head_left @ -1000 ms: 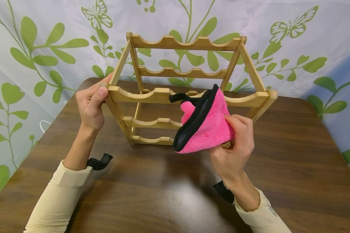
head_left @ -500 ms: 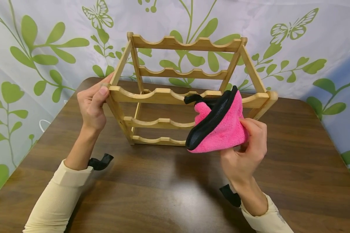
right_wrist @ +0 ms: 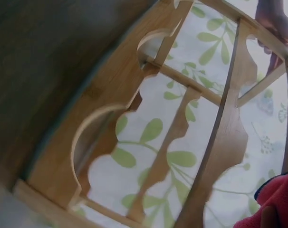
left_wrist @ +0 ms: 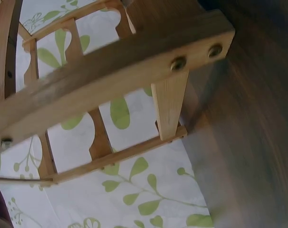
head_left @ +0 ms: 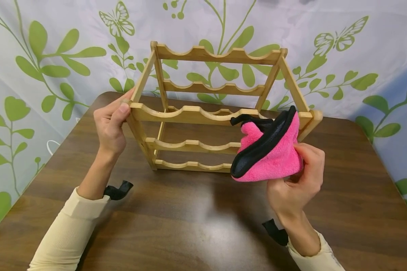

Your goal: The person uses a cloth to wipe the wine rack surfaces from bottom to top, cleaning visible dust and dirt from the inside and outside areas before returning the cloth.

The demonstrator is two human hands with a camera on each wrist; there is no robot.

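Observation:
A light wooden wine rack (head_left: pixel 190 114) with scalloped rails stands on the brown table (head_left: pixel 190 222). My left hand (head_left: pixel 111 130) grips its upper front corner on the left, thumb on the front of the post. A pink cloth (head_left: pixel 274 162) with wide black edging is pinched in my right hand (head_left: pixel 298 188), in front of the right part of the upper front rail. The cloth hides some of that rail and the ends of the lower ones. At the right wrist view's lower right, a piece of the same cloth (right_wrist: pixel 277 204) shows beside the rack (right_wrist: pixel 225 147).
Behind the table hangs a white backdrop (head_left: pixel 71 75) printed with green leaves and butterflies. A thin white cable (head_left: pixel 50 146) loops past the table's left edge. Black strap ends hang from the left wrist (head_left: pixel 118 191) and the right wrist (head_left: pixel 276 231).
My right hand has moved steadily to the right along the upper front rail, taking the pink cloth with it. The left hand keeps its hold on the rack's corner.

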